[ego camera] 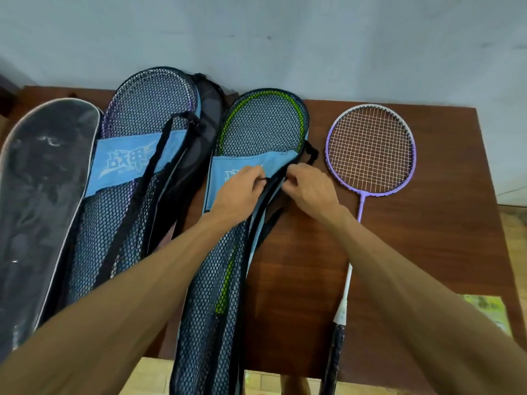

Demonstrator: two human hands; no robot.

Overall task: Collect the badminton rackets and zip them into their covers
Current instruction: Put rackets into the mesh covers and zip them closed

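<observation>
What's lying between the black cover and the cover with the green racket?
A second blue mesh cover, with a black strap running across it, fills that stretch in the head view.

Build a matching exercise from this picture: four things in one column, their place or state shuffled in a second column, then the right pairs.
Things
1. purple racket
2. green racket
3. black cover
4. right hand

Place or state
A. pinches the edge of the middle mesh cover
B. lies uncovered at the right of the table
C. lies at the far left
D. sits inside the middle mesh cover

Pairs: 1-B, 2-D, 3-C, 4-A
</observation>
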